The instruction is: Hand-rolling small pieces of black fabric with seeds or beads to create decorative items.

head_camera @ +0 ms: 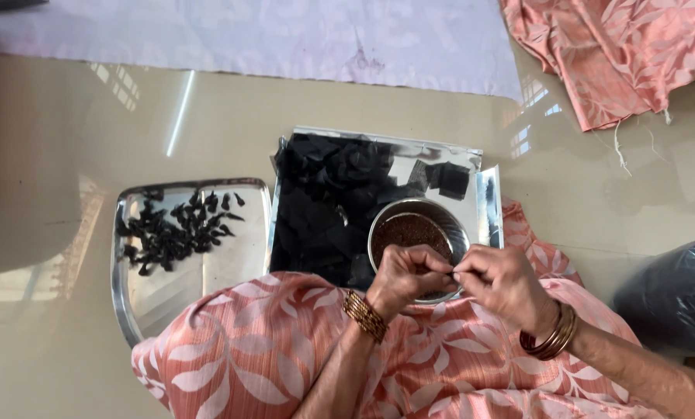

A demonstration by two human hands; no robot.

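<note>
My left hand (405,279) and my right hand (502,285) meet fingertip to fingertip over the near rim of a small steel bowl (460,233) filled with brown grainy powder. Between the fingers of both hands is pinched a tiny piece, too small to make out. The bowl rests on a steel tray (488,203) covered with black paper squares (332,194). Left of it, a second steel tray (239,264) holds several small black rolled cones (175,229). Both wrists wear bangles.
My lap, in peach leaf-patterned cloth (270,349), lies under both trays' near edges. More of that cloth (619,46) lies at the far right. A pale patterned sheet (270,35) spreads at the far side and a dark plastic bag (677,299) sits at the right.
</note>
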